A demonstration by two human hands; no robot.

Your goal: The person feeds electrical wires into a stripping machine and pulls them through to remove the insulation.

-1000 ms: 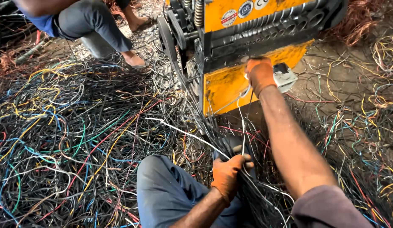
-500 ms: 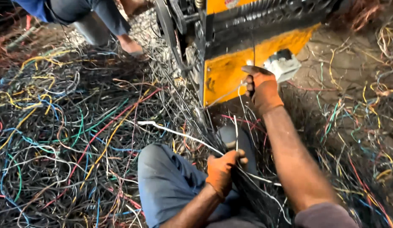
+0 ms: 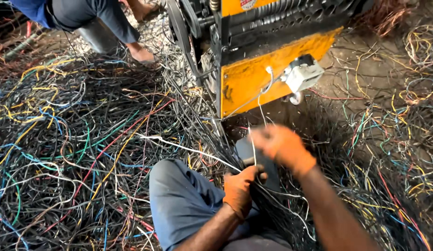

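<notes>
I see left hand (image 3: pixel 239 188), orange glove, lower centre, clenched on bundle of dark wires (image 3: pixel 272 204) beside my knee (image 3: pixel 179 195). Right hand (image 3: pixel 281 146), blurred, centre right, pinching thin white wire (image 3: pixel 253 148). Yellow machine (image 3: pixel 267 76) upper centre. Wire heap on floor (image 3: pixel 77 139) at left. My judgement: keep bundle anchored, draw single strand straight, avoid snagging neighbours.

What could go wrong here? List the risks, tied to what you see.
1. The left hand and right hand grip thin wires close to the yellow machine; a sudden pull might drag fingers toward it.
2. Loose wires cover the ground around the knee, so feet could tangle.
3. Another person's foot stands in the same pile beside the machine and may snag a strand.
</notes>
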